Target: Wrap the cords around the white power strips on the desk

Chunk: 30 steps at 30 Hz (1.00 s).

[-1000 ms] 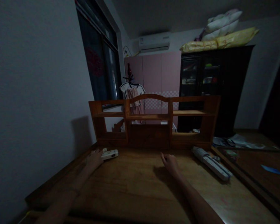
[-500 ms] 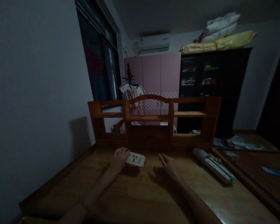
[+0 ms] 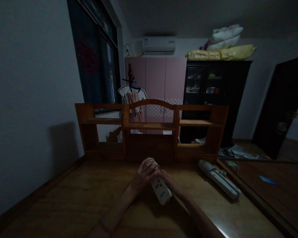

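Note:
A white power strip with dark socket holes is held over the wooden desk, slanting with its near end to the right. My left hand is closed around its far end, fingers bent across the top. Against the strip's right side, my right hand is closed beside the left, the two hands touching; its fingertips are partly hidden. Something pale, perhaps wound cord, shows above the left fingers. Farther right on the desk lies a long white bar with cord wrapped at its far end.
A wooden shelf unit stands along the desk's far edge. The wall borders the left side. To the right, beyond a raised edge, a brown surface bears a blue sheet.
My left hand has brought the power strip right and turned its near end toward me. My right hand has moved left onto it. The view has shifted slightly right.

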Each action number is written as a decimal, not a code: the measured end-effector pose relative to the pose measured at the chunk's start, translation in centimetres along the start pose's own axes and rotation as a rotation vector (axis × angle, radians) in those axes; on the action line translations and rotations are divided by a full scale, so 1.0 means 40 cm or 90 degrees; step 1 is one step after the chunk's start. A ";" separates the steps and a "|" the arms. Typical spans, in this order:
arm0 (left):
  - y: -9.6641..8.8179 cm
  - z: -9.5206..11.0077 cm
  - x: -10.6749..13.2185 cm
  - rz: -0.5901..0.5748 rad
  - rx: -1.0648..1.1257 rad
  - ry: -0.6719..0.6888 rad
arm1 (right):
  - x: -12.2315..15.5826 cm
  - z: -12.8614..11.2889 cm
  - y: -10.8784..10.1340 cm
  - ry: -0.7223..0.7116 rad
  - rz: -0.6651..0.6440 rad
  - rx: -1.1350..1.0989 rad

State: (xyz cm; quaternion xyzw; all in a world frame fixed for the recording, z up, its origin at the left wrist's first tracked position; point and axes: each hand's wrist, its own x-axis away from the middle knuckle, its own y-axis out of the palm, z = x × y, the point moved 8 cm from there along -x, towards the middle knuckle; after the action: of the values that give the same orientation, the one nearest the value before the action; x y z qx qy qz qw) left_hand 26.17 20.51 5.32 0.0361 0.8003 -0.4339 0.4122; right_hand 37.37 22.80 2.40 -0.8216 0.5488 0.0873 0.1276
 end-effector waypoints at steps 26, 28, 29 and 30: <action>0.122 -0.221 0.151 0.141 0.427 -0.617 | 0.024 0.032 0.042 0.134 -0.008 -0.196; 0.111 -0.220 0.148 0.146 0.438 -0.608 | 0.023 0.019 0.041 0.098 -0.005 -0.152; 0.102 -0.219 0.147 0.154 0.439 -0.604 | 0.021 0.014 0.039 0.074 0.002 -0.123; 0.092 -0.219 0.146 0.162 0.438 -0.602 | 0.019 0.010 0.036 0.050 0.013 -0.092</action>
State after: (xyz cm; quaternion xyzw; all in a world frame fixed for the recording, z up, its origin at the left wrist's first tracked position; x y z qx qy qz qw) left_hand 18.36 27.37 1.31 0.0661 0.3332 -0.5842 0.7371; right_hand 36.34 21.73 1.65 -0.8256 0.5542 0.0957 0.0456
